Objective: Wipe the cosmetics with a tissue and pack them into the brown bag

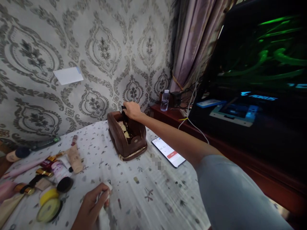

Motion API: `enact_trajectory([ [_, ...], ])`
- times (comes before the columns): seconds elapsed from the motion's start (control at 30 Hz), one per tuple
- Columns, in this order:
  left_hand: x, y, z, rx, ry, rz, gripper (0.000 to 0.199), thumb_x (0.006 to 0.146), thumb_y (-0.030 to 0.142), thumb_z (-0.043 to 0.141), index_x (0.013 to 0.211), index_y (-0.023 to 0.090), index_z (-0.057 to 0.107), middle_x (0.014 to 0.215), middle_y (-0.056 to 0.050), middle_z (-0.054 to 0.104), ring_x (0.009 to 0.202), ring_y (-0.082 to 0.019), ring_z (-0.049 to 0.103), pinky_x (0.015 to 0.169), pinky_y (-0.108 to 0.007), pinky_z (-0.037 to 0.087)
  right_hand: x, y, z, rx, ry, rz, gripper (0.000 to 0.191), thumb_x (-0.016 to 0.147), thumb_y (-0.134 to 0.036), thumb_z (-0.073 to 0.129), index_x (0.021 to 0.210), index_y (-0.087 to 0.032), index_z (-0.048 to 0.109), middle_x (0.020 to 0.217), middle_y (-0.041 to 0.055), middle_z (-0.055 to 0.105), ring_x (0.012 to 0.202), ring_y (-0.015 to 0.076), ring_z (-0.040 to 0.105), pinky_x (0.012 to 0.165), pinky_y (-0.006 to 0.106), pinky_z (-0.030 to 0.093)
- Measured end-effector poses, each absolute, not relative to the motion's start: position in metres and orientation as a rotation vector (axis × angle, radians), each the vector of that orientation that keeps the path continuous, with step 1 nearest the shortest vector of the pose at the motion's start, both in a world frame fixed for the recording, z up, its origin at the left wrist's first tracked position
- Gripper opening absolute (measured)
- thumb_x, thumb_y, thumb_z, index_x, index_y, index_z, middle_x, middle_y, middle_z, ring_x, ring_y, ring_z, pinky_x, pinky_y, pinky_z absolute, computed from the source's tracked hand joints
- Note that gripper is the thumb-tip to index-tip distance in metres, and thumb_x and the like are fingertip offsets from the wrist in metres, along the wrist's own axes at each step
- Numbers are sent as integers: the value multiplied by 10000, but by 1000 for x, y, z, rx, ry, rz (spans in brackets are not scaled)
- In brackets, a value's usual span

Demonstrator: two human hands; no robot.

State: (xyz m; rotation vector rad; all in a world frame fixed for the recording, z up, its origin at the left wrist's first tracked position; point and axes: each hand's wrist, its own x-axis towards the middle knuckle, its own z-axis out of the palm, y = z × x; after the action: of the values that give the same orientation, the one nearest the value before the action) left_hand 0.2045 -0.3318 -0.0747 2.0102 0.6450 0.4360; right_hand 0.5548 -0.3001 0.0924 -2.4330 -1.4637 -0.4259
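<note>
A brown cosmetic bag [120,140] stands unzipped on the bed sheet, and its inside shows some pale and dark items. My right hand [132,111] reaches over its far rim, fingers closed on a slim black object [124,111] whose kind I cannot make out. Nearer to me, my left hand [93,203] is closed round a crumpled white cloth or tissue [104,217] that hangs down against the sheet. Left of that hand lie a beige tube [74,159], a black-capped bottle [61,174] and a yellow-rimmed jar [49,209].
More cosmetics and a dark brush [22,152] spread along the left side. A phone [168,152] with a lit screen lies under my right forearm. On the red-brown desk [172,116] stand a clear bottle [165,100] and a large monitor [249,70], with cables hanging nearby.
</note>
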Motion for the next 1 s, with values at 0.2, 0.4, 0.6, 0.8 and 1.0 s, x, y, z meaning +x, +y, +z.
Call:
enact_trajectory([
  [0.2, 202, -321, -74, 2091, 560, 330, 429, 971, 543, 429, 745, 210, 577, 643, 5, 601, 640, -166, 577, 653, -235, 440, 558, -286, 87, -2430, -1571, -448, 317, 948, -272, 487, 1175, -143, 666, 1197, 199, 688, 1253, 319, 530, 1034, 431, 350],
  [0.4, 203, -325, -74, 2069, 604, 319, 428, 951, 573, 449, 763, 214, 587, 634, 10, 603, 619, -162, 562, 625, -237, 418, 560, -282, 84, -2479, -1623, -379, 313, 918, -232, 503, 1160, -145, 682, 1170, 187, 708, 1210, 322, 562, 1014, 447, 360],
  [0.6, 207, -335, -72, 2011, 630, 442, 458, 949, 592, 440, 723, 211, 554, 605, 20, 555, 611, -159, 535, 637, -243, 404, 556, -282, 84, -2516, -1656, -358, 341, 908, -230, 503, 1187, -143, 680, 1172, 189, 713, 1237, 331, 547, 1001, 455, 384],
  [0.8, 208, -334, -74, 2017, 633, 450, 478, 940, 615, 433, 719, 212, 565, 592, 20, 579, 598, -161, 534, 636, -244, 406, 555, -281, 85, -2534, -1644, -410, 370, 871, -201, 525, 1203, -130, 673, 1166, 211, 709, 1255, 331, 530, 1046, 469, 354],
  [1.0, 207, -335, -73, 2020, 669, 448, 479, 925, 635, 432, 737, 218, 574, 597, 19, 587, 608, -169, 552, 634, -251, 414, 557, -271, 83, -2569, -1560, -364, 382, 880, -250, 529, 1214, -147, 682, 1185, 215, 701, 1279, 362, 510, 1043, 513, 372],
])
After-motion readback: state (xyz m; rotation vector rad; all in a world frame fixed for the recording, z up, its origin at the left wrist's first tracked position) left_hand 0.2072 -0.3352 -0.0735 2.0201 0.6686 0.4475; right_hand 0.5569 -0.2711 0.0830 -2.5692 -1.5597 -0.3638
